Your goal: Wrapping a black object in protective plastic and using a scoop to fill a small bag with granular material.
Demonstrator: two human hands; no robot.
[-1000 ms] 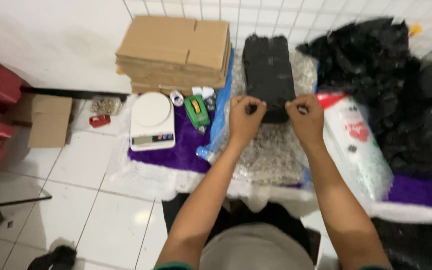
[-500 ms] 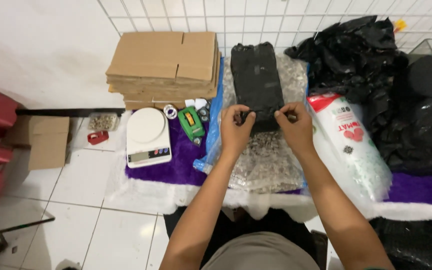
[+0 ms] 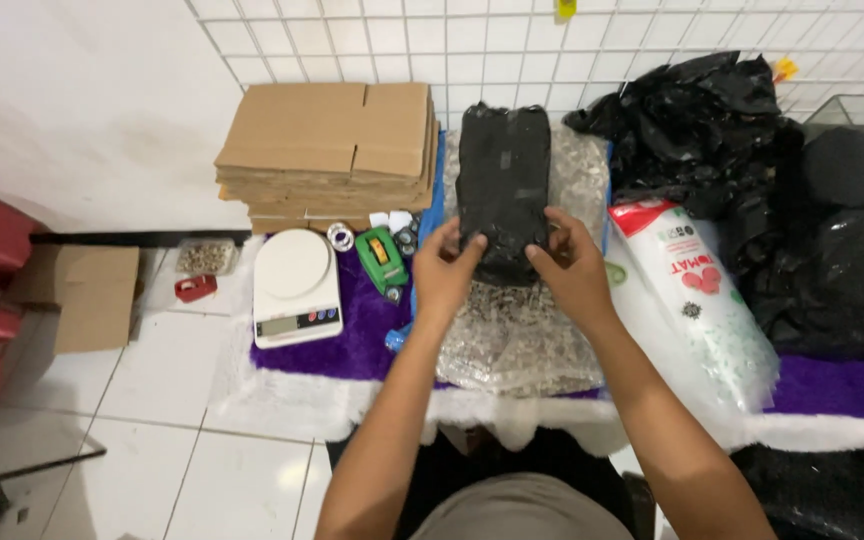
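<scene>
Floor setup, roughly biggest stuff first: white tiled wall (image 3: 102, 100) at the back with a wire grid panel (image 3: 652, 40) leaning on it. On the right sit big black plastic bags (image 3: 832, 230), bunched up and shiny. A purple fuzzy mat (image 3: 352, 335) with a white fluffy edge runs across the middle. At its back left is a stack of flattened cardboard boxes (image 3: 327, 155), with one more loose cardboard piece (image 3: 87, 295) off on the tiles to the left.

Next to the right arm lies a long white printed bag (image 3: 697, 300) with a red top, on its side. A sheet of bubble wrap (image 3: 522, 335) is spread out in the centre, and the black wrapped parcel (image 3: 502, 195) lies on it, lengthwise away from the person.

Both hands are on the near end of that parcel: left hand (image 3: 442, 270) gripping the left corner, right hand (image 3: 572, 275) on the right corner, fingers curled around the edges, so both are holding it.

Smaller bits: white kitchen scale (image 3: 295, 285) on the mat, green tape dispenser (image 3: 382, 258) just right of it, and a small red tape dispenser (image 3: 195, 288) on the floor tiles.
</scene>
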